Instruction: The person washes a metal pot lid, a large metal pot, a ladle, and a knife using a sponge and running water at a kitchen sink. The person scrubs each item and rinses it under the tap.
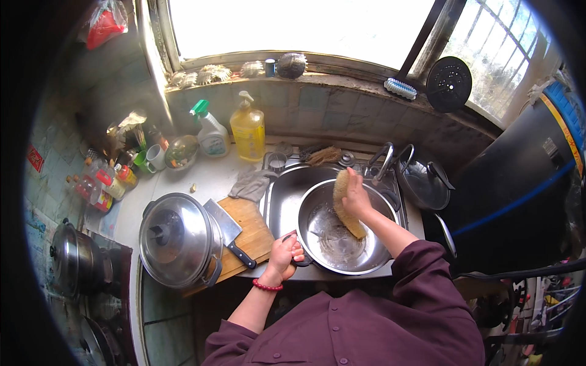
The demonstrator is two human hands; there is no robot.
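Observation:
A wide stainless steel pot sits tilted over the metal sink. My left hand, with a red bead bracelet at the wrist, grips the pot's black side handle. In my right hand is a long tan loofah, which lies along the inside of the pot under my palm and fingers. The pot's bottom looks wet, with a cloudy film. Part of the far handle shows past my right forearm.
Left of the sink, a cleaver lies on a wooden cutting board beside a lidded steamer pot. A grey cloth, yellow soap bottle and spray bottle stand behind. The faucet and a lidded pan are right.

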